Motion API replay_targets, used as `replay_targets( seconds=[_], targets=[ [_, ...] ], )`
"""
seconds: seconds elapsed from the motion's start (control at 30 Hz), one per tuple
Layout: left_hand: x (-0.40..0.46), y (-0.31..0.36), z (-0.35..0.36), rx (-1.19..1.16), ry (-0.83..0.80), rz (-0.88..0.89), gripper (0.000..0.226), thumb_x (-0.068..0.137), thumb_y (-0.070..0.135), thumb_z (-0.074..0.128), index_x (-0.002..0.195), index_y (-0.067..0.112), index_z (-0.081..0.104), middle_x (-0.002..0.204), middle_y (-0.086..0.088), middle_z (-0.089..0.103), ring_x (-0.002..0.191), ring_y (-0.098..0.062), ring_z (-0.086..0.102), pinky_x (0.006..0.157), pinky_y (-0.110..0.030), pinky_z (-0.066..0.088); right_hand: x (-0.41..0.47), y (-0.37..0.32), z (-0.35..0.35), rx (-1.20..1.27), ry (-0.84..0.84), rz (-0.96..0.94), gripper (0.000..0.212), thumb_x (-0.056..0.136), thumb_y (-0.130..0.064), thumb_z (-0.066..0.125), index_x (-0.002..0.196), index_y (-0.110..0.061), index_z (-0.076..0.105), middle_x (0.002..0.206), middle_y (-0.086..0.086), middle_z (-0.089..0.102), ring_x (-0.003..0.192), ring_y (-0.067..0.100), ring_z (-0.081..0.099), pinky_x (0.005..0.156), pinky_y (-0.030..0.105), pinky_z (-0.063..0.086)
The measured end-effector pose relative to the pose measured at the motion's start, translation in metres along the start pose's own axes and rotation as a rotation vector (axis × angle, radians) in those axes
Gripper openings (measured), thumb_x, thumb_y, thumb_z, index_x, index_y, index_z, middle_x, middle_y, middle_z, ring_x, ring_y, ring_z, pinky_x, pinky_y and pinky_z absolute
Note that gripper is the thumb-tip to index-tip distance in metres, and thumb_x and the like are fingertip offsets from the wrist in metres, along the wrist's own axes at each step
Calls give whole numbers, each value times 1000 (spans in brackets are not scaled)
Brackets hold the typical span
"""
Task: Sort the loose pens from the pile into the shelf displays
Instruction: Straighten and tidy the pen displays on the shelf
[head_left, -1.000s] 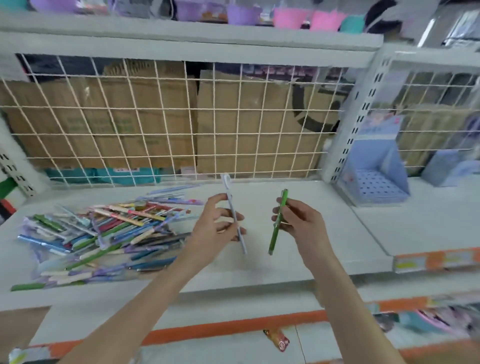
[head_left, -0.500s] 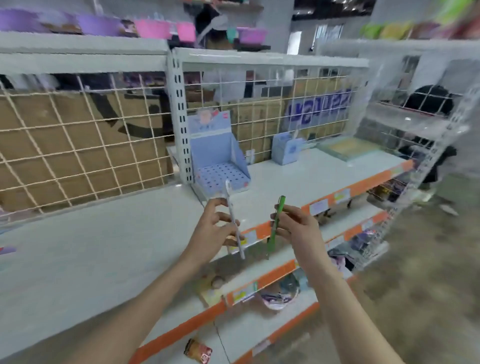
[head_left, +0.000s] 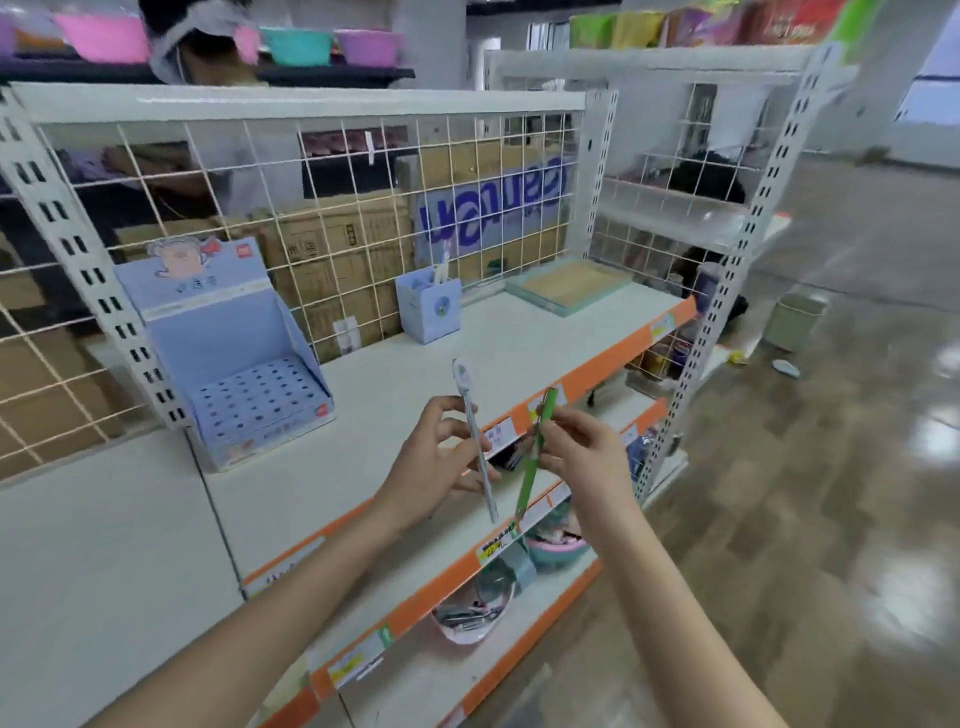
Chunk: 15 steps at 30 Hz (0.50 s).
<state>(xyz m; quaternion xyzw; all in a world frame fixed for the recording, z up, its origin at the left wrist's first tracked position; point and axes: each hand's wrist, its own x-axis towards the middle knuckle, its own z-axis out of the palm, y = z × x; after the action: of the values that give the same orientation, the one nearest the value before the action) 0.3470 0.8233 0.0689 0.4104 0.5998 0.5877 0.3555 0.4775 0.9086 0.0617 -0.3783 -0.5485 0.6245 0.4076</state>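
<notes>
Green and pale grey, two pens stand nearly upright in front of a white store shelf: the left hand pinches the grey pen, topped by a rounded white charm, between thumb and curled fingers, while the right hand pinches the green pen by its upper half. The pens' lower tips come close together over the shelf's orange edge strip, and whether they touch cannot be made out. On the shelf, to the left and behind the hands, a light blue cardboard display shows a perforated tray of holes; the print on its header card is too blurred to read. Farther back, a small blue pen cup holds a few pale items, hard to identify, and a flat tray lies beside it near the wire grid backing. Cardboard boxes are partly hidden behind the grid. Lower shelves carry bowls of small goods, smeared by blur. A green bin stands on the glossy floor at right. Both forearms are cut off at the bottom edge.
</notes>
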Motion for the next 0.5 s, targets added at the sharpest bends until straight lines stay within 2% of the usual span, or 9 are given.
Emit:
replay_targets(
  seconds=[0.1,0.23,0.33,0.4,0.5],
  targets=[
    [34,-6,5,-4,19,8,24,93,-1,46,102,21,44,90,-13,56,65,-24,67,60,-34,58,27,0,-5,-1,-4,5,13,92,-6,55,89,-13,66,82,9,68,85,30,65,76,39,54],
    [79,-9,1,-2,51,39,22,92,-3,48,105,15,44,85,-13,56,65,-24,67,62,-36,58,74,-5,0,-6,-11,6,15,91,-3,55,86,-14,64,80,8,67,76,23,65,70,31,56],
    [104,-9,-19,58,110,65,24,90,-4,52,102,15,46,82,-12,60,68,-23,68,62,-34,57,111,-11,16,-15,-78,25,12,91,-1,54,94,-6,64,80,10,66,73,25,64,73,36,55],
    [115,-9,-42,113,166,71,26,88,-4,53,98,19,47,80,-11,62,70,-23,68,62,-33,56,134,-13,33,-27,-142,26,12,91,0,54,96,-4,64,79,10,66,71,24,64,73,37,55],
    [126,-6,-80,152,337,85,26,89,-3,53,96,21,47,78,-12,60,64,-19,66,59,-32,56,160,-14,67,-11,-240,16,13,90,2,52,94,-4,63,78,10,65,66,20,64,66,29,56]
  ],
)
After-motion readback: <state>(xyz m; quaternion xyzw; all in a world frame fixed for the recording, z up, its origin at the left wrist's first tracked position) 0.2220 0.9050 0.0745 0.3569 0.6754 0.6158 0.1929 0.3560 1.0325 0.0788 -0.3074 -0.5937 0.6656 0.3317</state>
